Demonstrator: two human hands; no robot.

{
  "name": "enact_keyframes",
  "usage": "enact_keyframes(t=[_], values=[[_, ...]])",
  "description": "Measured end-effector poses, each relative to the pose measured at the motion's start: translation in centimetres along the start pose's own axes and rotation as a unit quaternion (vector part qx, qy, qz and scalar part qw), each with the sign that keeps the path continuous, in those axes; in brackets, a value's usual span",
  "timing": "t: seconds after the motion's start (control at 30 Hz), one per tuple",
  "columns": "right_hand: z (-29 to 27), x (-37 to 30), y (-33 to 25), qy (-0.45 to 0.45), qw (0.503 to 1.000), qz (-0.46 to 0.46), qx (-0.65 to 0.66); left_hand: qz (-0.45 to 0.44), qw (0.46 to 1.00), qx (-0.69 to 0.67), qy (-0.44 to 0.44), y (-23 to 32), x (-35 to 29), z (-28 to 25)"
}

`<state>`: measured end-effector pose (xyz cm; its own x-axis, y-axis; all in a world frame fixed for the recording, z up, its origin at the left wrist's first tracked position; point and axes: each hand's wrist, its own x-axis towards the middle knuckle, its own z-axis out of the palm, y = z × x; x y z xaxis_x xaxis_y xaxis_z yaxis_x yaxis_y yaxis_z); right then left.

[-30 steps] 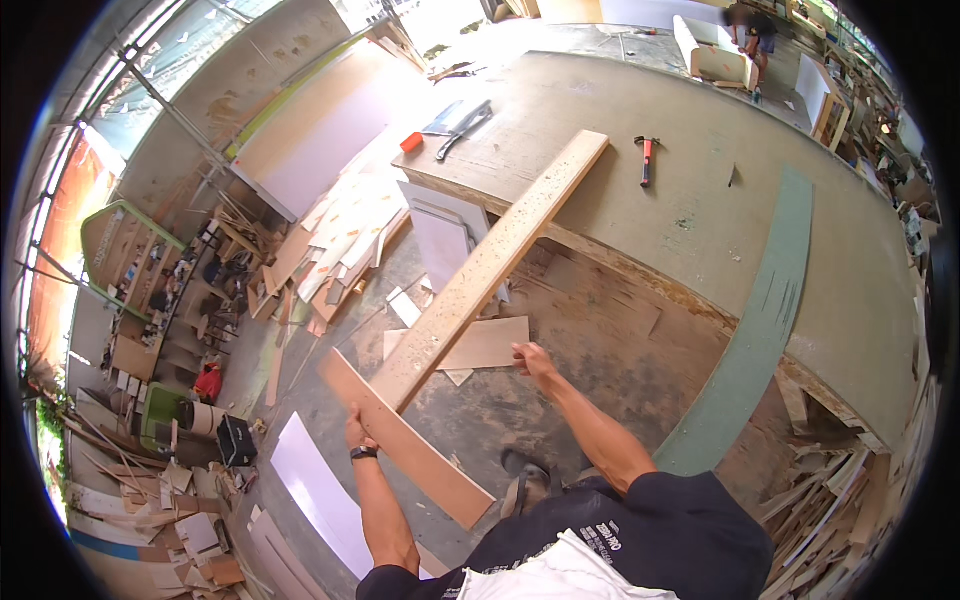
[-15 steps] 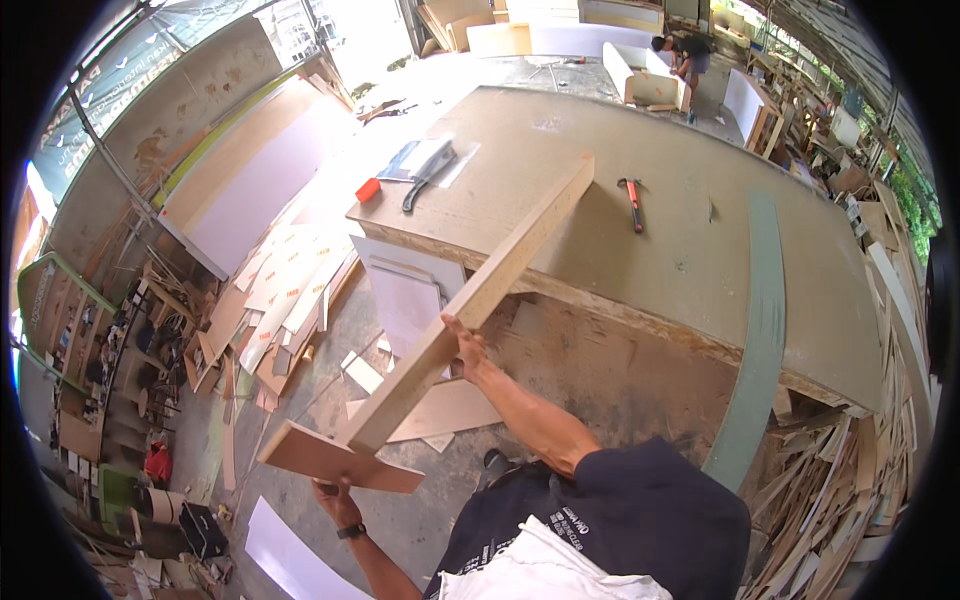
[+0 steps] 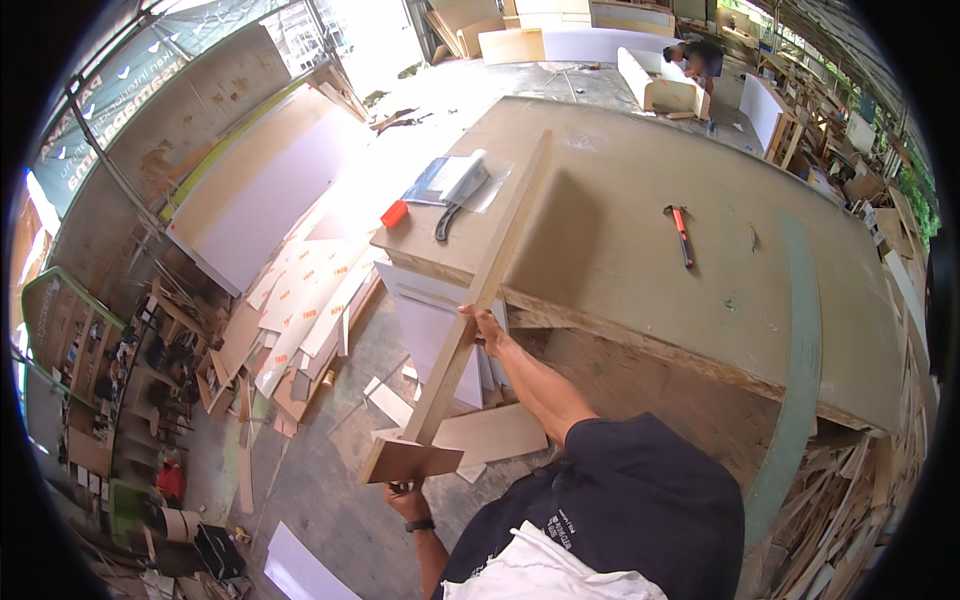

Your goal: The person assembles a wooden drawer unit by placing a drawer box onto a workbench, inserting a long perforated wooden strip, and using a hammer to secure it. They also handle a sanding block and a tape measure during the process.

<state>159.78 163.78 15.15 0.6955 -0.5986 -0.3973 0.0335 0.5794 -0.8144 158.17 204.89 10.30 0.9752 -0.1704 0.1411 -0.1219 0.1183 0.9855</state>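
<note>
A long wooden beam (image 3: 450, 372) has a short brown board (image 3: 415, 461) set crosswise at its near end, forming a T. My right hand (image 3: 487, 330) is closed round the beam's middle. Under the crosswise board, my left hand (image 3: 408, 500) grips its lower edge, with part of the fingers hidden behind it. The beam slants away over the left part of a large worktable (image 3: 640, 240). Whether its far end touches the tabletop, I cannot tell.
On the tabletop lie a red and black hammer (image 3: 680, 237), a dark-handled saw (image 3: 447, 222), a red block (image 3: 394, 213) and a long green strip (image 3: 800, 320). Board offcuts (image 3: 310, 300) are piled at left, wood strips (image 3: 840, 500) at right. Another person (image 3: 700, 60) bends over far back.
The beam's far end has swung left, and the crosswise board has turned with it. Both hands keep their hold. The whole view has shifted, so the table appears farther right.
</note>
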Motion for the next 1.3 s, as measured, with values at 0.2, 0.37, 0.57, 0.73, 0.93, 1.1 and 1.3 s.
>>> enact_keyframes(t=[0.2,0.37,0.57,0.73,0.93,1.1,1.3], values=[[-1.0,6.3,-3.2,0.009,0.998,-0.014,-0.054,0.023,0.998,0.061,0.012,-1.8,4.6,9.4],[-10.0,7.6,-7.1,0.062,0.924,-0.214,-0.310,0.017,0.999,0.029,-0.017,-2.6,9.4,16.3],[-34.9,4.2,-13.7,0.476,0.698,-0.046,-0.533,0.046,0.996,0.077,-0.013,-5.7,14.8,25.0],[-43.9,0.8,-18.7,0.578,0.588,0.011,-0.565,0.037,0.983,0.182,-0.004,-6.6,19.5,29.1],[-48.3,1.6,-18.9,0.563,0.588,0.058,-0.578,0.013,0.981,0.190,-0.036,-6.0,20.8,31.1],[-46.4,6.5,-15.8,0.547,0.598,-0.072,-0.582,0.003,0.985,0.171,-0.020,-4.3,19.0,29.7],[-30.6,12.8,-8.5,0.492,0.662,-0.246,-0.510,-0.014,0.987,0.158,0.030,-3.3,16.1,30.0]])
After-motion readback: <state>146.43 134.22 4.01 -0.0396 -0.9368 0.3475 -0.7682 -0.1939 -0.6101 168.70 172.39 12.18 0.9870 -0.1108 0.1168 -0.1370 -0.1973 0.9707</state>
